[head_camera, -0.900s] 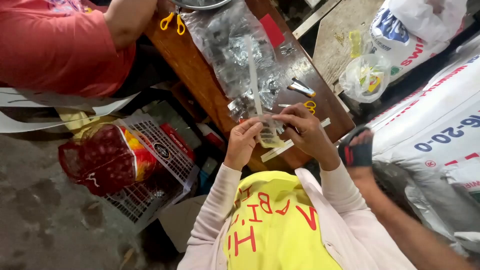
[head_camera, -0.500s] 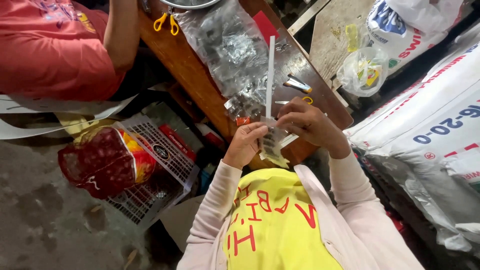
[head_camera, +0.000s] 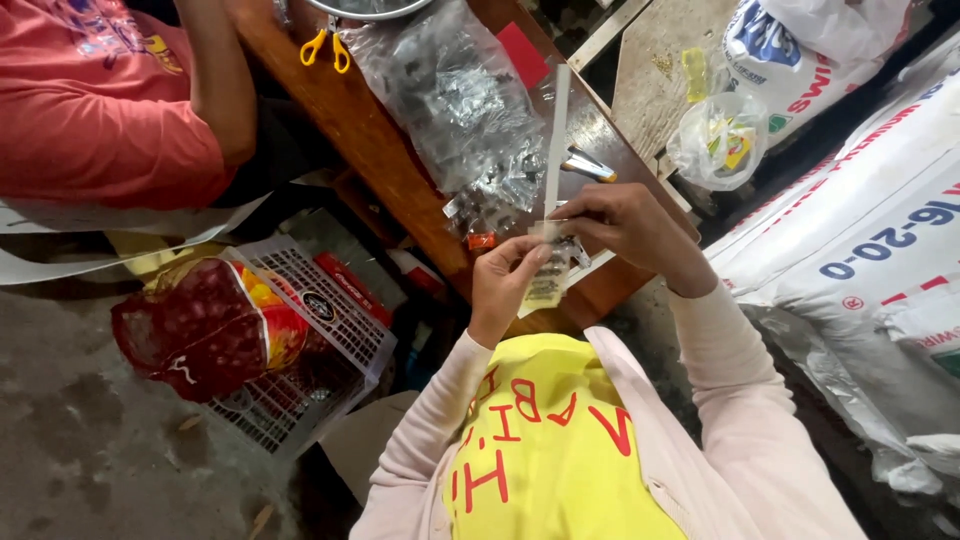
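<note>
My left hand (head_camera: 507, 283) grips a small clear plastic packet (head_camera: 546, 281) filled with tiny pieces. It hangs above the near edge of a brown wooden table (head_camera: 395, 150). My right hand (head_camera: 628, 229) pinches the packet's top together with a long white strip (head_camera: 555, 140) that stands up from it. A big clear bag of small metallic parts (head_camera: 455, 95) lies on the table just beyond both hands.
A person in a red shirt (head_camera: 100, 100) sits at the left. Yellow-handled scissors (head_camera: 326, 48) lie at the table's far end. A white basket (head_camera: 300, 340) with a red bag (head_camera: 195, 325) stands on the floor. White printed sacks (head_camera: 860, 230) are stacked at the right.
Both hands have stayed at the table edge. The white strip now stands higher and more upright above the packet, and the view has shifted slightly.
</note>
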